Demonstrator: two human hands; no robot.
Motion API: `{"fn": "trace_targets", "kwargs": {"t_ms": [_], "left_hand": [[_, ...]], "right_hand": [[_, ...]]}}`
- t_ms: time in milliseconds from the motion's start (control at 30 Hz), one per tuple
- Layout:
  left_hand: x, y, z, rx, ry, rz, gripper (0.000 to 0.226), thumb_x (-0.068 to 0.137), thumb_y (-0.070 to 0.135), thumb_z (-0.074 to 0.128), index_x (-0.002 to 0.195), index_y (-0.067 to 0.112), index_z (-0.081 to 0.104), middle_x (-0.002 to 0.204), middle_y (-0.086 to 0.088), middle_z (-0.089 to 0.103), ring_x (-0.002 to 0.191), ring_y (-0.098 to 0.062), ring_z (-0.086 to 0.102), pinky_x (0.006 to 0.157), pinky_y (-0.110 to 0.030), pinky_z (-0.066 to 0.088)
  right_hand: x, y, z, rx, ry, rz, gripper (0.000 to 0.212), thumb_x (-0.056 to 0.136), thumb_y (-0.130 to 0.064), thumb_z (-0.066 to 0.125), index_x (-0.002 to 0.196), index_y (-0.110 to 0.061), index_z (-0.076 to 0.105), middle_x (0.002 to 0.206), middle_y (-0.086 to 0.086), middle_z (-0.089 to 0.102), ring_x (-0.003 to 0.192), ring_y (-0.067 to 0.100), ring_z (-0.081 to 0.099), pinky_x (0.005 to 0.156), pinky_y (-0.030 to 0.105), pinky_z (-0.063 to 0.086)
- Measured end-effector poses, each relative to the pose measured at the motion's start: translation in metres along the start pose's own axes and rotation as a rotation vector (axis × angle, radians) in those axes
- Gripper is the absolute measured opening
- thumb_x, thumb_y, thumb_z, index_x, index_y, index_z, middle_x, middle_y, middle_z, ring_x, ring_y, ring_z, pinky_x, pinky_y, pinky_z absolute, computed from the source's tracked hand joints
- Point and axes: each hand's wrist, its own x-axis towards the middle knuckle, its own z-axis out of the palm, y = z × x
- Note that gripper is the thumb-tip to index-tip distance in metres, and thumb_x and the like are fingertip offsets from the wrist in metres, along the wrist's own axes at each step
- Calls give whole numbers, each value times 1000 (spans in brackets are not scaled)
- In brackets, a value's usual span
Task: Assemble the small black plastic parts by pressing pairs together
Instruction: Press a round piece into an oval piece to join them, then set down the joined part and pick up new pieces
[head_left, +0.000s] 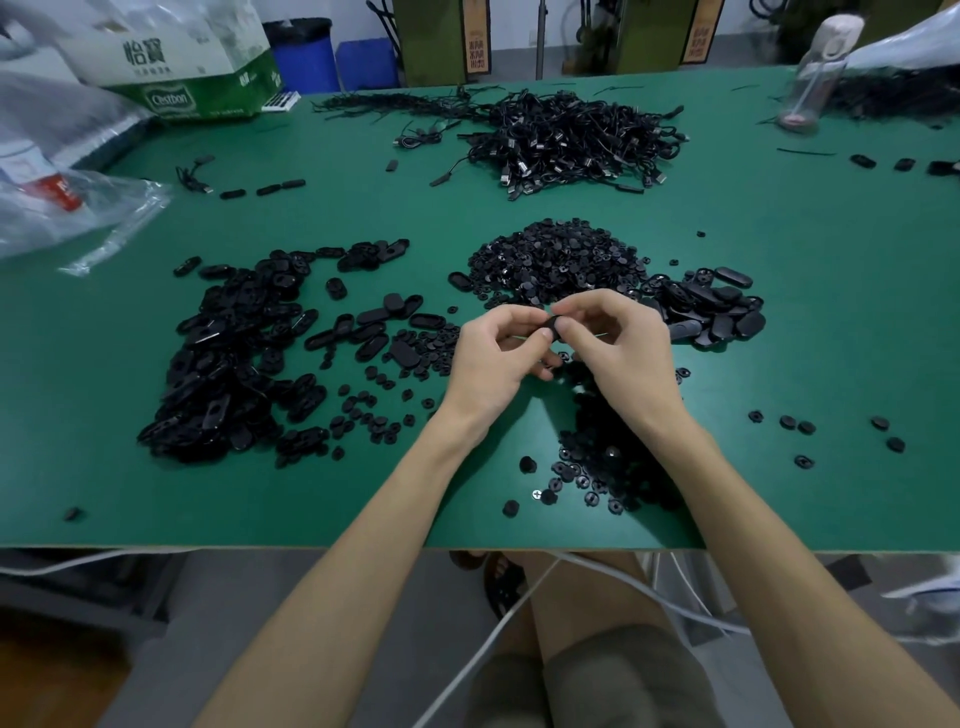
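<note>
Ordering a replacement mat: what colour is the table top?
Green table top, head view.

Left hand (496, 353) and right hand (615, 343) meet fingertip to fingertip, fingers curled, forearms converging.

- small part (551, 328), pinched between the left hand (493, 358) and the right hand (618, 348): black.
- table (779, 322) under both hands: plain green.
- heap of round pieces (556, 260) just beyond the hands: black.
- heap of oval shells (234, 358) left of the left hand: glossy black.
- cable tangle (571, 140) far beyond the hands: black, with silvery plug ends.
- carton (192, 67) far beyond and left of the left hand: white above, green below.
- bottle (815, 78) far beyond the right hand: clear, with a pale pink cap.
- shorts (597, 675) nearer than the hands: olive-grey.
</note>
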Motion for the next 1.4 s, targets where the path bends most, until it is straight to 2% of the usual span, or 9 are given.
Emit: {"fn": "trace_targets", "kwargs": {"t_ms": [433, 567, 700, 800, 967, 1067, 1200, 1300, 1400], "left_hand": [[-1, 0, -1, 50, 12, 39, 25, 92, -8, 66, 93, 16, 72, 81, 1, 77, 72, -16, 76, 70, -24, 60], [-2, 1, -2, -17, -2, 35, 17, 93, -6, 69, 99, 9, 74, 88, -9, 79, 79, -27, 78, 78, -36, 64], [-4, 4, -2, 1, 13, 65, 14, 93, -4, 71, 106, -2, 74, 91, -16, 78, 82, -31, 78, 82, -46, 64], [-6, 9, 1, 80, 20, 91, 16, 93, -2, 71, 109, -2, 73, 97, -15, 78, 89, -27, 78, 87, -47, 63], [-9, 35, -13, 401, 18, 78, 17, 101, 15, 63, 118, 14, 68, 116, 2, 69, 102, -13, 70, 93, -36, 60], [-7, 54, -54, 972, 18, -37, 12, 102, 8, 58, 108, 15, 66, 109, 5, 65, 91, -11, 64, 85, -24, 52], [-9, 74, -117, 1592, -11, -381, 21, 100, 5, 60, 81, 9, 49, 80, -6, 59, 66, -19, 56, 70, -39, 49], [-11, 84, -138, 1669, -81, -553, 32, 96, 20, 73, 80, 10, 48, 82, -7, 57, 67, -21, 52, 72, -40, 44], [-15, 81, -143, 1637, -82, -605, 35, 96, 23, 75, 79, 8, 49, 81, -8, 57, 65, -23, 52, 73, -40, 44]], "right_hand": [[-1, -3, 0, 127, -110, 17, 18, 88, 6, 68, 101, -7, 71, 73, -7, 66, 67, 9, 66, 67, 22, 55], [0, -2, -1, 165, -112, 18, 17, 89, 6, 68, 98, -8, 73, 78, 1, 64, 69, 8, 59, 66, 17, 50], [0, -2, -4, 297, -119, 64, 14, 91, 4, 67, 91, -8, 75, 86, 16, 70, 79, 16, 63, 74, 24, 55], [0, -2, -6, 399, -116, 104, 12, 90, 4, 69, 90, -7, 75, 89, 11, 73, 81, 16, 68, 75, 24, 55], [3, 0, -11, 337, 81, 156, 13, 92, -1, 70, 94, -13, 76, 87, 2, 71, 73, 11, 56, 66, 22, 48], [9, 6, -18, 331, 364, 260, 17, 93, 0, 66, 100, -13, 74, 89, 1, 70, 71, 9, 54, 65, 21, 48], [15, 14, -23, 414, 584, 385, 23, 97, 0, 60, 116, -9, 69, 99, 2, 67, 78, 7, 60, 74, 17, 53], [18, 16, -23, 460, 626, 420, 36, 97, -4, 60, 132, -11, 61, 111, -4, 64, 91, 1, 63, 76, 12, 53], [14, 16, -20, 435, 525, 435, 65, 94, -5, 60, 156, -12, 40, 147, 3, 54, 128, 4, 55, 88, 14, 54]]}}
